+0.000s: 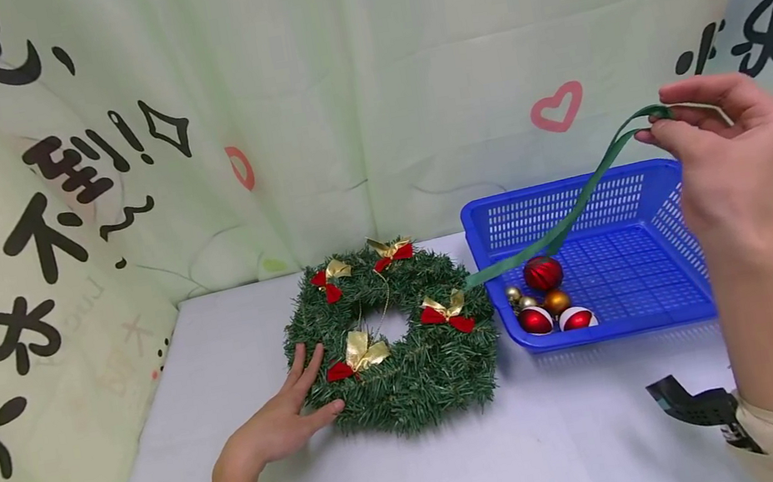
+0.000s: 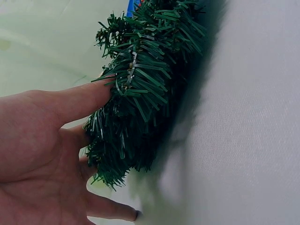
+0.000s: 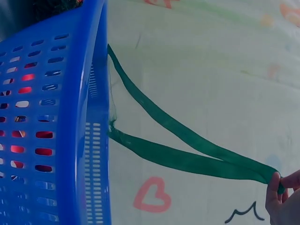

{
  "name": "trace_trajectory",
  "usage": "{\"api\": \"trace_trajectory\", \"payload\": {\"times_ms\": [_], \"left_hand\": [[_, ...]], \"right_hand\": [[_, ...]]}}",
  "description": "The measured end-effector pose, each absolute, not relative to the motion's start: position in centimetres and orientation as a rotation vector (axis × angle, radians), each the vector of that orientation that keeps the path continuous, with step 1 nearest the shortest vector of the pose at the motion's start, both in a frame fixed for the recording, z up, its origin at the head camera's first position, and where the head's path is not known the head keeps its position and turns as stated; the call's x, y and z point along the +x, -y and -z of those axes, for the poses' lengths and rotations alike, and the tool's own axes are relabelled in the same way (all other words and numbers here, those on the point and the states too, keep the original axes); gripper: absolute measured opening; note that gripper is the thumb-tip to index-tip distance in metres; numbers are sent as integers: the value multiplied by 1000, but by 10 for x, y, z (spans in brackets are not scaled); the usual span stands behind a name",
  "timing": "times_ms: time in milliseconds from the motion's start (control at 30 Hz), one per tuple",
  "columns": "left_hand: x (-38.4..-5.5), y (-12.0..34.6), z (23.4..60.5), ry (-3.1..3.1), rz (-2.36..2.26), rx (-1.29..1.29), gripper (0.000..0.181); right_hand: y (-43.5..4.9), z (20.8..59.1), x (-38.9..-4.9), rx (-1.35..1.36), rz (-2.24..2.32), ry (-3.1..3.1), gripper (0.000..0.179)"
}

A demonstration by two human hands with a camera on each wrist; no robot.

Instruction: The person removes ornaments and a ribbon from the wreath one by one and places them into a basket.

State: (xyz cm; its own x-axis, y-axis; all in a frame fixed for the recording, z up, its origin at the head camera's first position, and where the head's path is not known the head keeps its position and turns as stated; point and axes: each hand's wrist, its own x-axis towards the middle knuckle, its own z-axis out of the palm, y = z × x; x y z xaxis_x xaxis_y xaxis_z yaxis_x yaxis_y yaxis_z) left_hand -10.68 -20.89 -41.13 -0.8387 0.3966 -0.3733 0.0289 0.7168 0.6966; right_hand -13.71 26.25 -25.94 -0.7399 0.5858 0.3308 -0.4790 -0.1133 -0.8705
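A green artificial wreath [image 1: 409, 381] lies on the table, with several red-and-gold bows [image 1: 446, 312] around its ring. At its left side my left hand [image 1: 275, 427] touches it, fingers spread; the left wrist view has the thumb and fingers against the wreath's bristles [image 2: 136, 89]. Raised above the basket's right side, my right hand [image 1: 734, 135] pinches a doubled green ribbon [image 1: 587, 192] between thumb and fingers. The ribbon slants down leftward over the basket to the wreath's right edge. Its two strands [image 3: 178, 161] run behind the basket rim in the right wrist view, hiding their lower ends.
A blue perforated basket [image 1: 642, 321] stands right of the wreath. In its left end lie a striped red ball [image 1: 542, 273], an orange ball [image 1: 556, 302], red-and-white balls [image 1: 535, 320] and small gold balls. A printed curtain [image 1: 407, 86] hangs behind the white table [image 1: 482, 462].
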Motion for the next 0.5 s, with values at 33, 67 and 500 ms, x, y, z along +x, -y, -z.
{"api": "trace_trajectory", "payload": {"times_ms": [33,67,500], "left_hand": [[-107,209,411,-2414,-967,324,89],[-107,209,411,-2413,-967,323,89],[-108,209,413,-2414,-965,322,89]], "right_hand": [[-264,259,-137,-117,-1923,1438,28],[-265,259,-137,-112,-1922,1429,28],[-272,251,-133,-197,-1835,1386,24]]}}
